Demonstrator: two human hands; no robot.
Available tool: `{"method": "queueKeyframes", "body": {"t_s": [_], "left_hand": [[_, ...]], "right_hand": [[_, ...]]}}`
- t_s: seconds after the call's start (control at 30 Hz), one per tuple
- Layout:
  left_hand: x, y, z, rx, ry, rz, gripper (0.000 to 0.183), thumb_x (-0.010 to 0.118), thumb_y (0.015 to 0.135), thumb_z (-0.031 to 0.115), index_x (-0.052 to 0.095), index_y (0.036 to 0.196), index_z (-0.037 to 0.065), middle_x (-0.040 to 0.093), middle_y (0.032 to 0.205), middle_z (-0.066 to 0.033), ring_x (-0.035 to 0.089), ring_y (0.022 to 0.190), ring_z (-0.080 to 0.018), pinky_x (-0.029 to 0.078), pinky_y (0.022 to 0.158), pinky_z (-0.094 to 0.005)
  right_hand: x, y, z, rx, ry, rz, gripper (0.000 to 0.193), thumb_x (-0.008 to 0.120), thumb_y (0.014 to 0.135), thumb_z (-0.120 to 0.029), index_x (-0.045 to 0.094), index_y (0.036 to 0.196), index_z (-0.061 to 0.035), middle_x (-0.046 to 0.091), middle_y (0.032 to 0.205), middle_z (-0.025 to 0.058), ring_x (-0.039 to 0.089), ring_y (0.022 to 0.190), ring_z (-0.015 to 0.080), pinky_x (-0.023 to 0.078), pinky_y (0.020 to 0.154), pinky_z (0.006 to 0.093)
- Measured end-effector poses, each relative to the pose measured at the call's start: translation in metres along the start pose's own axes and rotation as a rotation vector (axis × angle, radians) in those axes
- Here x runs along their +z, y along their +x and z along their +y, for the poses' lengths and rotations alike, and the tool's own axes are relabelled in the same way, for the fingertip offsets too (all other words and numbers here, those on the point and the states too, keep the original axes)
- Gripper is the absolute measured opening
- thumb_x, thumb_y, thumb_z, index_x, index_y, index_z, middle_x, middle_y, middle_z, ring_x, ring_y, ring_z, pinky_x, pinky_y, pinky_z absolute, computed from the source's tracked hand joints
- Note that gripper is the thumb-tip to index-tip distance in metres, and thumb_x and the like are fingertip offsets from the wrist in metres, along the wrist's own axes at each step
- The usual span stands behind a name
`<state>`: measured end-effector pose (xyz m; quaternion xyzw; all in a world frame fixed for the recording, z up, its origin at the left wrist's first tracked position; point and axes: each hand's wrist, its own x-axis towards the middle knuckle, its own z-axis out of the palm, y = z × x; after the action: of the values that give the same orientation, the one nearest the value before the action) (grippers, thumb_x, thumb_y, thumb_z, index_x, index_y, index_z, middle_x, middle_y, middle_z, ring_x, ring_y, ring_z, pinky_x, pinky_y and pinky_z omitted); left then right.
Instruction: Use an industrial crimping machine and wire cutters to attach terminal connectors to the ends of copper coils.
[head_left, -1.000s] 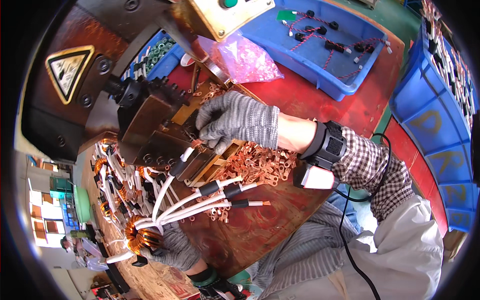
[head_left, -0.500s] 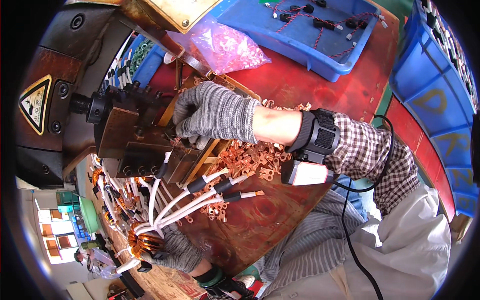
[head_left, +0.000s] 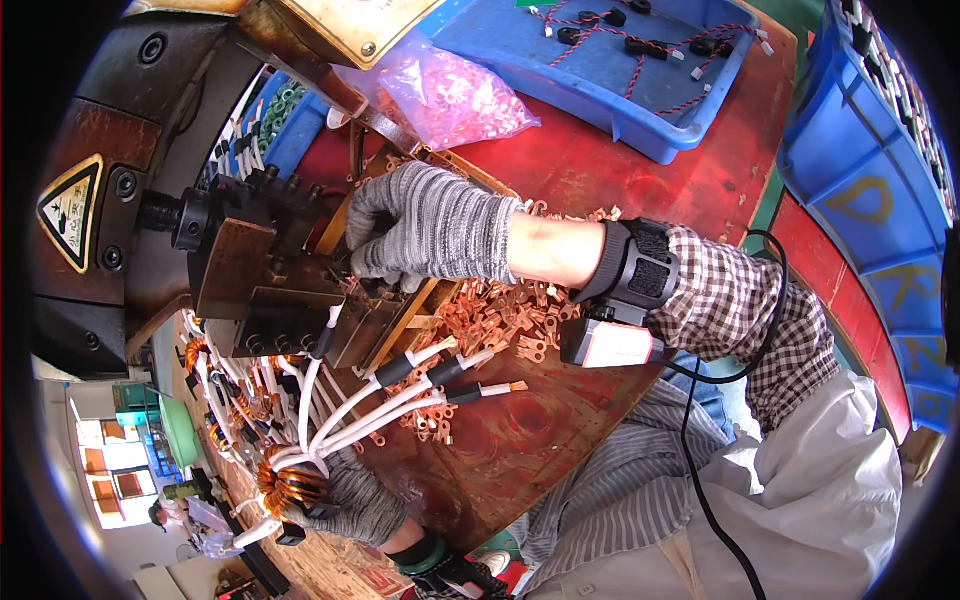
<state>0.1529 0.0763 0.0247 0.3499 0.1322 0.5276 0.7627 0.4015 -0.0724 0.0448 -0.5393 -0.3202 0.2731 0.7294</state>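
Observation:
My left hand (head_left: 365, 500), in a grey knit glove, is closed around a copper-wound ring coil (head_left: 290, 482) at the lower left. Several thick white cables (head_left: 340, 432) rise from the coil, with black sleeves and bare copper ends. One cable reaches up to the dark metal tooling of a press (head_left: 290, 320). My right hand (head_left: 425, 225), gloved alike, has its fingers curled at that tooling, near the cable's tip. Whatever its fingertips hold is hidden. Loose copper lugs (head_left: 500, 320) lie heaped just below my right wrist.
A clear bag of small terminals (head_left: 450, 100) lies behind my right hand. Beyond it a blue tray (head_left: 620, 110) holds twisted leads with black rings. A tall blue crate (head_left: 870, 200) stands at right. More cabled coils (head_left: 235, 400) lie at left. A person (head_left: 195, 520) is in the background.
My right hand's fingertips have shifted very slightly at the tooling. My left hand and the coil look nearly the same.

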Motion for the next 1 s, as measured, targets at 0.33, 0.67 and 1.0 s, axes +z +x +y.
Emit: {"method": "queueKeyframes", "body": {"t_s": [0.33, 0.67, 1.0], "left_hand": [[-0.005, 0.001, 0.001, 0.030, -0.003, -0.007, 0.055, 0.054, 0.078, 0.034, 0.039, 0.121, 0.003, 0.043, 0.123, -0.0132, 0.037, 0.116, -0.0316, 0.025, 0.095, -0.0578], [-0.021, 0.010, 0.002, -0.029, -0.040, -0.082, 0.056, 0.054, 0.077, 0.036, 0.040, 0.121, 0.004, 0.042, 0.123, -0.0128, 0.038, 0.115, -0.0324, 0.025, 0.094, -0.0589], [-0.016, 0.005, 0.001, -0.125, -0.197, -0.218, 0.055, 0.054, 0.078, 0.037, 0.041, 0.120, 0.003, 0.043, 0.123, -0.0130, 0.041, 0.113, -0.0307, 0.029, 0.096, -0.0521]], "right_hand": [[-0.013, -0.010, -0.015, -0.259, -0.136, 0.387, 0.020, 0.065, 0.069, -0.018, 0.055, 0.066, -0.0020, 0.054, 0.055, 0.0044, 0.050, 0.052, 0.0101, 0.043, 0.050, 0.0272], [-0.017, -0.011, -0.019, -0.240, -0.022, 0.373, 0.018, 0.065, 0.072, -0.016, 0.057, 0.077, -0.0012, 0.053, 0.059, 0.0005, 0.046, 0.056, 0.0061, 0.042, 0.053, 0.0246], [-0.014, -0.024, -0.034, -0.224, 0.020, 0.394, 0.013, 0.061, 0.075, -0.014, 0.055, 0.074, -0.0026, 0.051, 0.056, -0.0008, 0.045, 0.049, 0.0052, 0.038, 0.044, 0.0212]]}}
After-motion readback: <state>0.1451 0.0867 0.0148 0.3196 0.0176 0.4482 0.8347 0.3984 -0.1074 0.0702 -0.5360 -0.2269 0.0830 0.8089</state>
